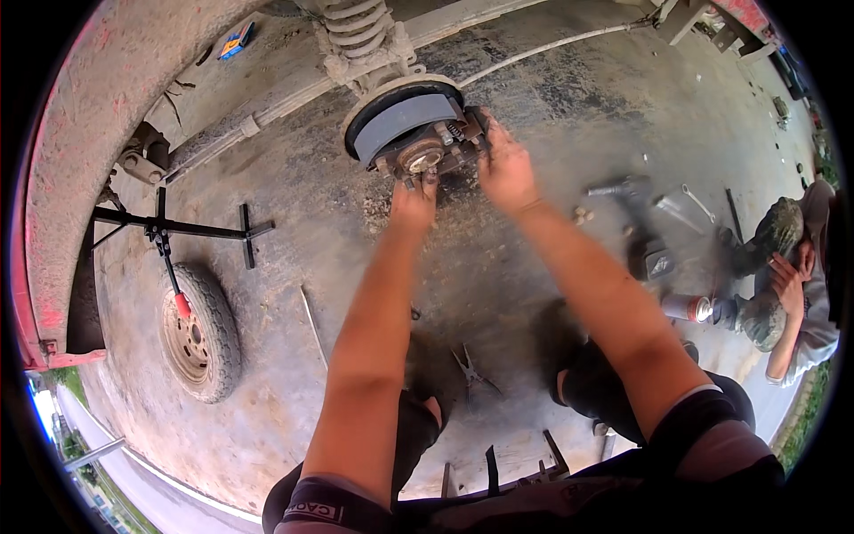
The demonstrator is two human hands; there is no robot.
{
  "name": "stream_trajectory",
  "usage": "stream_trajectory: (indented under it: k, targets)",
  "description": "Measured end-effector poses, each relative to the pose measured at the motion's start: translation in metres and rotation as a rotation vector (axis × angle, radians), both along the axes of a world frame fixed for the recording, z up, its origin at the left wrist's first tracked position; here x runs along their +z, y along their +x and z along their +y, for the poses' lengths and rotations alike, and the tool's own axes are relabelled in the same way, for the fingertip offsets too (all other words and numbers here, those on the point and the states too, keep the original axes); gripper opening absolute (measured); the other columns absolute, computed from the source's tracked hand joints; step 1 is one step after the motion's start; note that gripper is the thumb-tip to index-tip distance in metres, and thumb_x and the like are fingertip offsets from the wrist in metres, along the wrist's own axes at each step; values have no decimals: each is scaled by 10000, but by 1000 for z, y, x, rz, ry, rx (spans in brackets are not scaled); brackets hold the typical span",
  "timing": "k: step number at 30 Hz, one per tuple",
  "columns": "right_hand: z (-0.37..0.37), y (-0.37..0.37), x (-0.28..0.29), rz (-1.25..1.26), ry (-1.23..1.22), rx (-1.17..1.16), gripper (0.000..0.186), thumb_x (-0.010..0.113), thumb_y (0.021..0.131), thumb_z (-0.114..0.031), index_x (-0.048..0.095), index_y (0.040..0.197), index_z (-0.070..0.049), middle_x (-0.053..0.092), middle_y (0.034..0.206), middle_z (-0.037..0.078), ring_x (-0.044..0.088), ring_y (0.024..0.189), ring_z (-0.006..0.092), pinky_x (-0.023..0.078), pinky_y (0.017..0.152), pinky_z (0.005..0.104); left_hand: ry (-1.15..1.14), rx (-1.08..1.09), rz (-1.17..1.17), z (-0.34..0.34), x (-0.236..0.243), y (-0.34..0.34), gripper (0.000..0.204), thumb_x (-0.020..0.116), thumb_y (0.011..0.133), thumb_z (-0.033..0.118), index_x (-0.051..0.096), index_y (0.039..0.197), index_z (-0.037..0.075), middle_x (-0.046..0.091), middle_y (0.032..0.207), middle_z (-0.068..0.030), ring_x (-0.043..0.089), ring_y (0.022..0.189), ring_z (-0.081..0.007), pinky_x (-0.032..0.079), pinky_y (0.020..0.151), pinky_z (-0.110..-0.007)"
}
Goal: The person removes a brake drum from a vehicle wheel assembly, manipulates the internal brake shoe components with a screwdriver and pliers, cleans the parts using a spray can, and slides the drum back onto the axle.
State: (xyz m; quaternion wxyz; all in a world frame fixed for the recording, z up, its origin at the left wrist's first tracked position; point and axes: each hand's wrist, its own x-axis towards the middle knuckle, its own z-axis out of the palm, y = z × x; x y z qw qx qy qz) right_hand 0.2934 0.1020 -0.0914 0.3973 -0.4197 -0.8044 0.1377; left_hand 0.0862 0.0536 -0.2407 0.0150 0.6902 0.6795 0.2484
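Note:
A drum brake assembly (pixel 360 133) is exposed at the wheel end, beneath a coil spring (pixel 356 31). Its upper-left brake shoe (pixel 405 120) has a grey lining, and a round hub (pixel 422 158) sits in the middle. A small spring (pixel 455 131) shows at the right of the hub. My right hand (pixel 509 171) is closed round a dark brake shoe (pixel 480 127) at the right side. Just below the hub, the fingers of my left hand (pixel 414 203) are bent upward and pressed together; what they pinch is hidden.
A tyred wheel (pixel 200 334) lies at left under a black metal stand (pixel 200 226). Pliers (pixel 471 369) lie between my feet. At right are a power tool (pixel 636 200), a wrench (pixel 698 203), a spray can (pixel 687 307) and another seated person (pixel 792 276). A muddy red fender (pixel 80 160) arches at left.

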Motion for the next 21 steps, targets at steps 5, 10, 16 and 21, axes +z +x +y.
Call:
stream_trajectory:
  k: [5, 10, 16, 21]
  targets:
    - [-3, 1, -5, -23, 8, -48, 550, 609, 848, -9, 501, 1385, 36, 578, 1422, 217, 621, 1204, 398, 556, 982, 441, 156, -69, -3, 4, 19, -2, 434, 533, 1033, 377, 698, 1163, -3, 684, 1107, -278, 628, 993, -474, 509, 923, -539]
    - [-6, -6, -15, 19, 75, -116, 583, 601, 853, -11, 462, 1416, 47, 575, 1410, 243, 624, 1194, 408, 555, 978, 451, -61, 84, -444, 16, 26, -3, 369, 620, 1005, 297, 670, 1230, 9, 682, 1205, -232, 652, 1098, -421, 514, 948, -483]
    - [-3, 3, -7, -137, -42, -102, 583, 589, 886, -76, 432, 1431, 60, 570, 1412, 253, 647, 1152, 411, 558, 962, 468, 147, 62, -339, 13, -1, -6, 449, 585, 995, 399, 678, 1176, -1, 675, 1085, -319, 626, 1061, -499, 499, 947, -540]
    - [-6, -9, 18, -208, -214, -44, 603, 609, 920, -125, 410, 1436, 115, 552, 1394, 311, 589, 1236, 447, 508, 1045, 473, -85, 81, -203, 7, -22, -30, 495, 562, 1023, 425, 658, 1196, -29, 679, 1108, -302, 618, 1088, -488, 482, 976, -509]
